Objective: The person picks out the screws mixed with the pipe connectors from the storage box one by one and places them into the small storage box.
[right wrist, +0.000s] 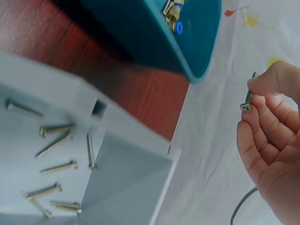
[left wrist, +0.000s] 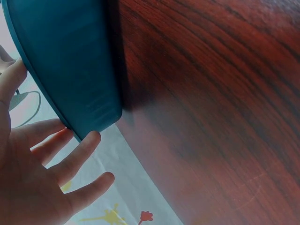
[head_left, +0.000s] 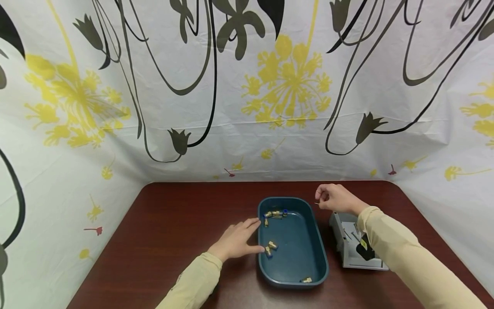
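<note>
My right hand (head_left: 339, 198) pinches a screw (right wrist: 249, 96) between thumb and fingers; its cross-slotted head shows in the right wrist view. That hand is above the far end of a grey box (head_left: 362, 262), which holds several loose screws (right wrist: 58, 168). To its left stands a blue-green tray (head_left: 293, 284) with brass fittings (head_left: 272, 245) and a few thin screws near its far left corner. My left hand (head_left: 235, 240) touches the tray's left rim, its fingers spread and fairly straight, as the left wrist view also shows.
A dark red-brown wooden table (head_left: 185, 231) carries both containers. Behind it hangs a white cloth (head_left: 231, 107) printed with flowers. A black device with a yellow mark (head_left: 364, 247) sits at my right wrist, over the grey box. A thin cable (right wrist: 243, 202) shows near the right hand.
</note>
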Available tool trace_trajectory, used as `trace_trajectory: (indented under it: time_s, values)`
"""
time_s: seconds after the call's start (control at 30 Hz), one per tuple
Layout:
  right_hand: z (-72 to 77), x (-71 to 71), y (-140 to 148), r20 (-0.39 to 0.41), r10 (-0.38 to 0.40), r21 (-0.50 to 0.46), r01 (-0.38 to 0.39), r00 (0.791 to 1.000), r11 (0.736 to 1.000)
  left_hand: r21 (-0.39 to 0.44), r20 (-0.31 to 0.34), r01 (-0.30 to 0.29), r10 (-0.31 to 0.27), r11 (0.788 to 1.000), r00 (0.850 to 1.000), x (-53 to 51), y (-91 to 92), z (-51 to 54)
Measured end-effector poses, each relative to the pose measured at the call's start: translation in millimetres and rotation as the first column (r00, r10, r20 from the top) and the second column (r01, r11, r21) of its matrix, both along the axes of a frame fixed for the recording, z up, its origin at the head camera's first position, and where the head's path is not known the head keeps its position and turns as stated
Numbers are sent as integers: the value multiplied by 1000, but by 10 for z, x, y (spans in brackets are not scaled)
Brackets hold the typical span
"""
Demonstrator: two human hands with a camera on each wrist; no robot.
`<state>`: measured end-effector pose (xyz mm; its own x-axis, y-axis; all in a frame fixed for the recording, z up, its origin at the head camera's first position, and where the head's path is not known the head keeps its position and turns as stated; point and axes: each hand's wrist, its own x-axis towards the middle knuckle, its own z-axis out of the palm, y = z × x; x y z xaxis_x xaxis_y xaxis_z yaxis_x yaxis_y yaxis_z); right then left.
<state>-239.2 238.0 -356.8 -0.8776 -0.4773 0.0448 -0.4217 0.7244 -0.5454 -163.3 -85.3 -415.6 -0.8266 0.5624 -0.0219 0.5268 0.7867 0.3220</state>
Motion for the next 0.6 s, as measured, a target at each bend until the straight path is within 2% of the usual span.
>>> trace_trajectory:
  time_s: [0.23,0.6]
  values:
    - [29,31,217,9,-24,3,24,1000,1000,8,1,-2,2,1000,1000,4,-1,11]
    - [18,86,469,-52,-61,44,64,997,997,6,-1,-7,7,1000,1000,-3,3,-12]
